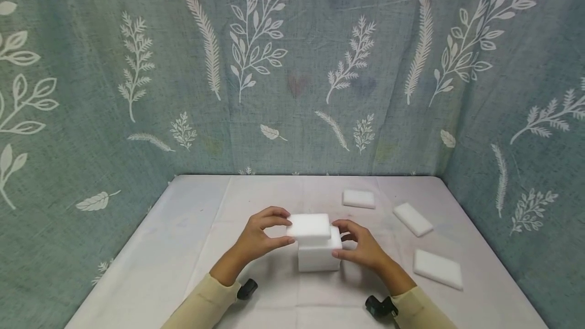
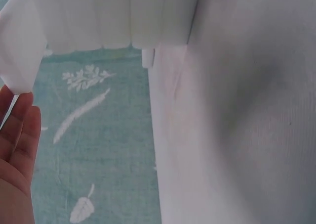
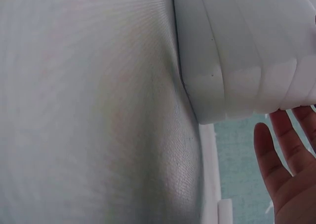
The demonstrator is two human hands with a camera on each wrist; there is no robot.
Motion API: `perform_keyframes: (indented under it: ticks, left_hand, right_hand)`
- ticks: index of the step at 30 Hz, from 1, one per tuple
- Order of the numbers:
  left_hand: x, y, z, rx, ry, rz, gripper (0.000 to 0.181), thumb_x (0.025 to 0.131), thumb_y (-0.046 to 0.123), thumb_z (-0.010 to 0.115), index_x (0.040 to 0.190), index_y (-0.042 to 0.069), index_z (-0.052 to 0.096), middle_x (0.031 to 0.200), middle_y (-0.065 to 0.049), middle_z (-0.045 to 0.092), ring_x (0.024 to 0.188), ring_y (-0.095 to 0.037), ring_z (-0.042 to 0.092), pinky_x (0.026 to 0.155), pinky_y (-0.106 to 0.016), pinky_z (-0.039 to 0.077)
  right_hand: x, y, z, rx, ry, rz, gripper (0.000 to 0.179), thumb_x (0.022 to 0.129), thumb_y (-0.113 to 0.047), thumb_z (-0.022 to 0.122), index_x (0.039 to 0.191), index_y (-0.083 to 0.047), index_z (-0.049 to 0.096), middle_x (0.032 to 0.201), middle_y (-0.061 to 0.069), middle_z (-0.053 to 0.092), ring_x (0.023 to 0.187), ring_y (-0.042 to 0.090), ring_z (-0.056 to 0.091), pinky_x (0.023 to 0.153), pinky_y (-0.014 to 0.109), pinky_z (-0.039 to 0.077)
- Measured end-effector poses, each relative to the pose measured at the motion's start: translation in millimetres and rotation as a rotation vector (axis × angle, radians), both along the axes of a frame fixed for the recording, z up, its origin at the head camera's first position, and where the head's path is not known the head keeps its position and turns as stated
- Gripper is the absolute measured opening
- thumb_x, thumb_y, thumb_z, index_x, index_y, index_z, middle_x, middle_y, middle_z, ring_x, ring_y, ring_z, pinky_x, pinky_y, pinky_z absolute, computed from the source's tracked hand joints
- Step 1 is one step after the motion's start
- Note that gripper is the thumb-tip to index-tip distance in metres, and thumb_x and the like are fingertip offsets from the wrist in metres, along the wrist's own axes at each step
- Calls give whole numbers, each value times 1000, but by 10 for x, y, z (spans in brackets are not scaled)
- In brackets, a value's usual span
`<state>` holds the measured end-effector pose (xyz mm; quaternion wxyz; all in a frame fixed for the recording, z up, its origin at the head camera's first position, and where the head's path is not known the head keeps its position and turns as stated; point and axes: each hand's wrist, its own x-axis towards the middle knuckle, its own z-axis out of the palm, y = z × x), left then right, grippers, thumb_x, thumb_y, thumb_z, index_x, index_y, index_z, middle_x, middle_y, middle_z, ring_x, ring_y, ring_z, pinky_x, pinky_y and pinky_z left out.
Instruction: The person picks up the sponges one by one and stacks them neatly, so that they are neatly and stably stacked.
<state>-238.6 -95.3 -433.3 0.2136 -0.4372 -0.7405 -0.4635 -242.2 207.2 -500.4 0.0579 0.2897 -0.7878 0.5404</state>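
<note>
My left hand (image 1: 260,235) pinches a white sponge (image 1: 309,226) by its left end, thumb at the front and fingers at the back. It is a plain rectangular block, overlapping the top of a stack of white sponges (image 1: 319,260) in the head view. In the left wrist view the held sponge (image 2: 22,46) tilts against the layers of the stack (image 2: 113,16). My right hand (image 1: 361,248) holds the stack's right end, thumb in front and fingers behind. Seen from the right wrist, fingertips (image 3: 280,114) touch the upper layers of the stack (image 3: 237,61).
Three more white sponges lie apart on the white-covered table (image 1: 205,248): one at the back (image 1: 358,198), one slanted at the right (image 1: 413,219), and one nearer the front right (image 1: 437,268). A leaf-patterned green-blue cloth (image 1: 292,75) surrounds the table's back and sides.
</note>
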Motion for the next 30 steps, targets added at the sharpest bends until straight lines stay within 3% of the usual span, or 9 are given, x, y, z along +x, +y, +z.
perform_keyframes:
  ticks: [9, 12, 15, 22, 30]
  left_hand:
    - [9, 90, -41, -31, -11, -13, 31, 69, 3, 87, 96, 1, 72, 108, -19, 63, 100, -36, 61, 89, -28, 50]
    - [8, 110, -36, -37, -9, -4, 31, 69, 3, 88, 96, 1, 72, 109, -18, 63, 100, -35, 61, 89, -27, 50]
    - [9, 131, -26, -43, -14, -4, 31, 69, 4, 88, 96, 1, 72, 109, -18, 63, 101, -34, 61, 89, -27, 50]
    - [-6, 170, -37, -40, -11, -27, 32, 69, 5, 88, 96, 1, 72, 109, -19, 64, 100, -33, 62, 89, -30, 51]
    - [9, 190, -53, -50, -28, -25, 31, 69, 6, 88, 96, 2, 72, 109, -17, 64, 101, -33, 62, 88, -31, 52]
  right_hand:
    - [207, -72, 327, 13, -15, -2, 57, 75, -6, 82, 125, 3, 56, 110, 12, 62, 99, 25, 60, 85, 58, 50]
    - [225, -81, 348, 18, -32, -12, 57, 75, -7, 82, 125, 3, 56, 112, 12, 62, 100, 26, 60, 86, 59, 49]
    - [216, -80, 330, 3, -27, -14, 58, 74, -6, 82, 125, 4, 56, 112, 13, 63, 101, 27, 59, 86, 60, 48]
    - [15, -5, 13, 4, 0, -26, 64, 74, -17, 85, 129, -6, 56, 112, 3, 64, 102, 19, 59, 86, 53, 51]
    - [17, -6, 6, 6, -23, -32, 65, 73, -19, 85, 130, -7, 56, 113, 4, 64, 103, 22, 60, 87, 53, 51]
